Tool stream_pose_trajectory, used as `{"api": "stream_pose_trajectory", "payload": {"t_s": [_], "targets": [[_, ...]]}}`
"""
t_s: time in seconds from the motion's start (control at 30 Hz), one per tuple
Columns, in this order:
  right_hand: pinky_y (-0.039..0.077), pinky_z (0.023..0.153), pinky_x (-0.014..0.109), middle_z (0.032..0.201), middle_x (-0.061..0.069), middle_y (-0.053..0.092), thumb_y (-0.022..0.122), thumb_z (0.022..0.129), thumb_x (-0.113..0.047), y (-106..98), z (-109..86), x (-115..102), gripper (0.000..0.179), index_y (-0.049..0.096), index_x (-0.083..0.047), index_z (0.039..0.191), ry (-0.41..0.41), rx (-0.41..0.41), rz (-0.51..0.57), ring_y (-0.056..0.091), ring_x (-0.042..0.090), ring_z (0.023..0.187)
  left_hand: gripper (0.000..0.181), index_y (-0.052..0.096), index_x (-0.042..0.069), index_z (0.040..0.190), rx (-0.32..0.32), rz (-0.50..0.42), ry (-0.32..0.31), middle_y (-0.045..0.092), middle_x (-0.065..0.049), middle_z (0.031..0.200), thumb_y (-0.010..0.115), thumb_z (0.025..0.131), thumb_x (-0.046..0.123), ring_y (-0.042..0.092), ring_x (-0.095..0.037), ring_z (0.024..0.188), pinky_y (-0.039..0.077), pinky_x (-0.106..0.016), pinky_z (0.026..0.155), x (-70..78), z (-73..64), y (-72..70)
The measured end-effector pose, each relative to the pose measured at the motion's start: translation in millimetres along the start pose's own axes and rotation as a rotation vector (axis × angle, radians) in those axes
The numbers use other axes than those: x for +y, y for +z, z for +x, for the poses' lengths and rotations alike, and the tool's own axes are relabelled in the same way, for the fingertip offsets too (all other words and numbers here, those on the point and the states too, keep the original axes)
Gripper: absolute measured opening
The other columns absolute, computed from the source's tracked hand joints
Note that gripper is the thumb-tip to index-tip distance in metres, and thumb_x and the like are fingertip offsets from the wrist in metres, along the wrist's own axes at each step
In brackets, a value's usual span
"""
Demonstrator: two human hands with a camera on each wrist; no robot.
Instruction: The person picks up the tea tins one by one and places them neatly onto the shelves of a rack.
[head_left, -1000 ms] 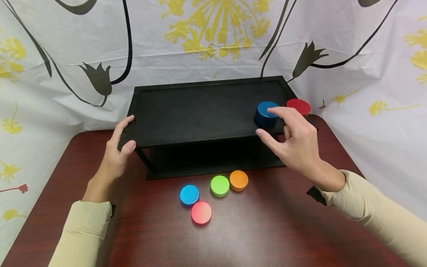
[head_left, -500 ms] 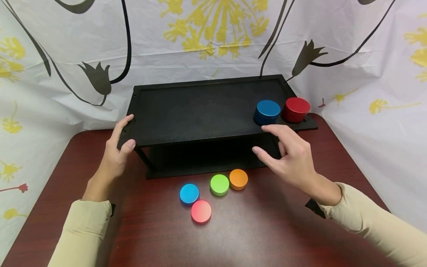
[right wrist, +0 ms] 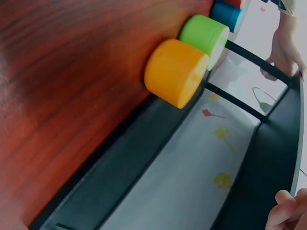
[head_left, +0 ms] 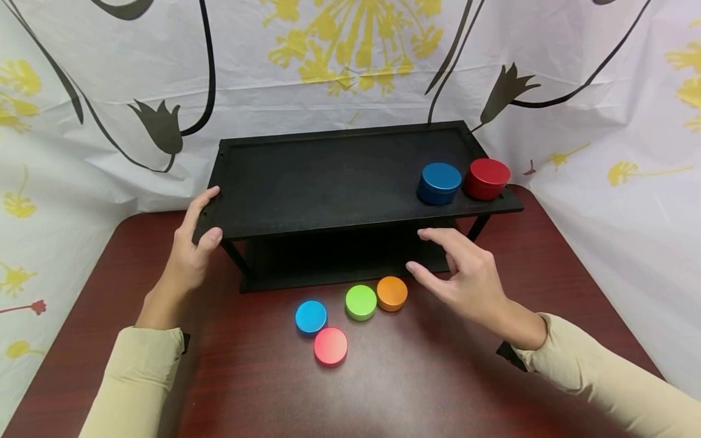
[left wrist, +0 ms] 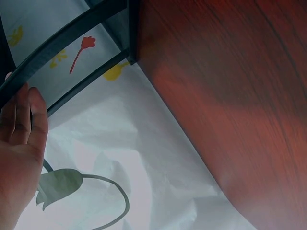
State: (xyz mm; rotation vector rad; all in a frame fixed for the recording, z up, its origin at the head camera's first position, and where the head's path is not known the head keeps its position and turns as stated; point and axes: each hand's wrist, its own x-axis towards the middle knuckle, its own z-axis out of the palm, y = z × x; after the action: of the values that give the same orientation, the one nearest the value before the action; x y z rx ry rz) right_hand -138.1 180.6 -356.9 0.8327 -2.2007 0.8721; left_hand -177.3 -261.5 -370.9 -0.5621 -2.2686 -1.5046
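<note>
A two-level black shelf [head_left: 328,182] stands on the table. My left hand [head_left: 188,255] grips its left end, with thumb and index finger at the top edge; straight fingers reach up to the black side bar [left wrist: 62,43] in the left wrist view. In front of the shelf's right half, my right hand [head_left: 465,277] hovers with thumb and index finger apart, holding nothing. A dark blue round tin [head_left: 440,184] and a red round tin [head_left: 487,179] sit side by side on the top board's right end. An orange round tin [head_left: 391,294] lies left of the right hand.
Beside the orange tin stands a green tin [head_left: 361,303]. Further left are a light blue tin [head_left: 311,317] and a pinkish-red tin [head_left: 331,346], close together on the dark red wooden table [head_left: 263,389]. A flower-printed white cloth [head_left: 246,73] hangs behind and around the sides.
My right hand has drawn away from the dark blue tin, down and toward me, bringing the whole red tin into sight. The left hand has stayed at the shelf's end.
</note>
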Motion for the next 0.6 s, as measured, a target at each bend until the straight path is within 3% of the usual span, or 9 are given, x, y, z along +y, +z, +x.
{"api": "stream_pose_trajectory", "payload": {"t_s": [0.3,0.43,0.6], "targets": [[0.032,0.052,0.016,0.115,0.004,0.069,0.080,0.080,-0.027,11,-14.3,4,0.051,0.066,-0.009,0.125,0.062,-0.126,0.022,0.038,0.003,0.060,0.063,0.039,0.016,0.153,0.012,-0.015,0.023,0.043,-0.014,0.150,0.047,0.091,0.014,0.044,-0.012,0.130,0.031,-0.022,0.104,-2.4,0.8,1.7],[0.038,0.055,0.018,0.117,0.003,0.069,0.081,0.080,-0.028,16,-20.8,6,0.052,0.066,-0.010,0.126,0.076,-0.180,0.007,0.043,0.005,0.063,0.063,0.040,0.015,0.153,0.016,-0.022,0.033,0.043,-0.014,0.150,0.047,0.090,0.015,0.044,-0.013,0.131,0.030,-0.022,0.105,-3.2,1.3,2.2],[0.054,0.067,0.030,0.118,0.003,0.068,0.081,0.080,-0.031,22,-29.0,9,0.052,0.066,-0.011,0.126,0.079,-0.249,-0.001,0.063,0.012,0.084,0.063,0.041,0.014,0.152,0.024,-0.039,0.040,0.044,-0.014,0.149,0.048,0.090,0.015,0.045,-0.014,0.130,0.031,-0.023,0.104,-4.4,2.2,3.7]]}}
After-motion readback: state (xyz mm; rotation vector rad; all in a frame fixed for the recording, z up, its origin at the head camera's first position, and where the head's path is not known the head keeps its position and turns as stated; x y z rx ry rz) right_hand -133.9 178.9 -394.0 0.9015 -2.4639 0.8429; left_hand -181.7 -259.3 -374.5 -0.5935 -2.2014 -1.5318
